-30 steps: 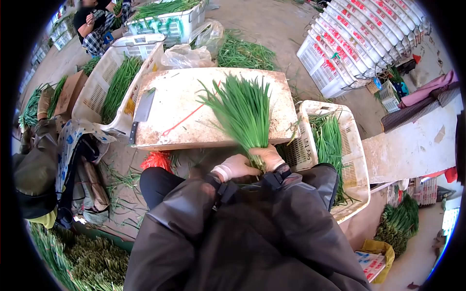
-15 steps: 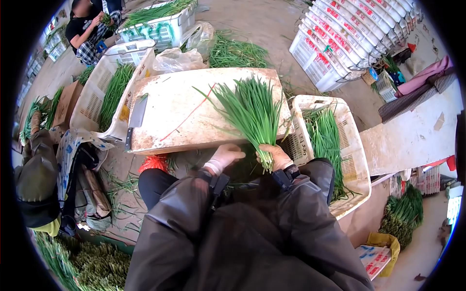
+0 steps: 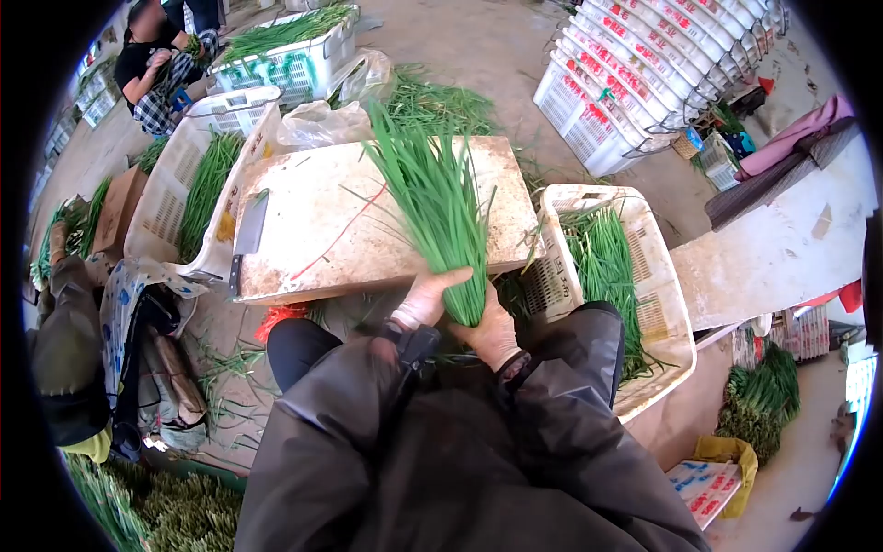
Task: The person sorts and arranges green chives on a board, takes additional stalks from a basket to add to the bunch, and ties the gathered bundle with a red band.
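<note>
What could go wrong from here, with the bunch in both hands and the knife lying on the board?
The leaves of the bunch fan out loosely above the left hand and right hand, so outer ones might slip free. The knife lies at the board's left edge; a bump could knock it off. The leaves might also drag the loose red string.

Single head-worn camera, looking forward and steeply down over the wearer's dark, shiny sleeves (image 3: 340, 423). Rust-stained white counter (image 3: 322, 212) close ahead, near mid-frame. Coverage wide, rounded, black at the corners. No second view shares the scene.
</note>
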Tool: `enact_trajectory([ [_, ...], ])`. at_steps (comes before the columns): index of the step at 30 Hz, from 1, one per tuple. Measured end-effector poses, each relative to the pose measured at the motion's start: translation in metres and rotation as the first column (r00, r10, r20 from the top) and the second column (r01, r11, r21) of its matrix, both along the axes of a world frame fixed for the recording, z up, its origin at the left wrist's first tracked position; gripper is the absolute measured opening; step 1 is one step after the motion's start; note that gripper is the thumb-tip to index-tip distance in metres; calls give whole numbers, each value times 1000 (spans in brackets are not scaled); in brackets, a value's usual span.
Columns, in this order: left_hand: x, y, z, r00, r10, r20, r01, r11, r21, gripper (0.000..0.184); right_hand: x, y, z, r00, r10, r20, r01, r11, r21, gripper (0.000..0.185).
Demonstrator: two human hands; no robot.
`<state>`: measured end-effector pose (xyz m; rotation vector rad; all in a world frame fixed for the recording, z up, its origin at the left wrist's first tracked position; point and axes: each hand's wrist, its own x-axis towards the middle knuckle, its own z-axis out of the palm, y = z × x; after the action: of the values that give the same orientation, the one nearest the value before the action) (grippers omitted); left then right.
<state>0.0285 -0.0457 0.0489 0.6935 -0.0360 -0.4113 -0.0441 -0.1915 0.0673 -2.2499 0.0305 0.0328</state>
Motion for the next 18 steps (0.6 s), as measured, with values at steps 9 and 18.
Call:
enact_trajectory([
  [9,6,19,45,971,152,186,-200,940,275,52,50,2,24,967,252,-26,-229,916,329,92],
  [18,36,37,76,852,21,524,-367,737,568,61,116,15,52,964,260,52,-192,546,815,85],
])
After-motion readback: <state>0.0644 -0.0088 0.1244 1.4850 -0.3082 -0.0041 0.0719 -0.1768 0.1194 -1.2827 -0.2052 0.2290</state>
